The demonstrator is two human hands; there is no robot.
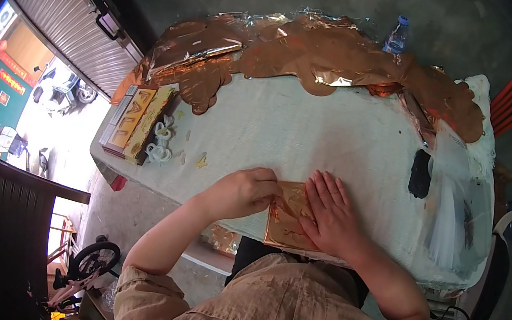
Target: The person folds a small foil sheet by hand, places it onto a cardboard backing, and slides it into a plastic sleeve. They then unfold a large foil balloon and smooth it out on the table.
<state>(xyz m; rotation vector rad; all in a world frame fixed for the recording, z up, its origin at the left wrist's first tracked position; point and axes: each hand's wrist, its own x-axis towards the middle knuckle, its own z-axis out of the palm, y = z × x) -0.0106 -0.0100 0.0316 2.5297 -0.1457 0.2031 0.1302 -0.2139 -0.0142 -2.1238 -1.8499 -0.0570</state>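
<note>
A square, shiny copper-coloured piece lies at the front edge of the white-covered table. My right hand rests flat on its right part, fingers stretched out and pointing away from me. At its upper left corner, my left hand has its fingers curled together in a pinch; what they hold, if anything, is too small to tell. Raised marks show on the lower part of the piece, and my right hand hides some of its surface.
Copper foil sheets spread along the far edge, near a bottle. Boxes and white cord lie left. On the right are a black object and clear plastic sheets.
</note>
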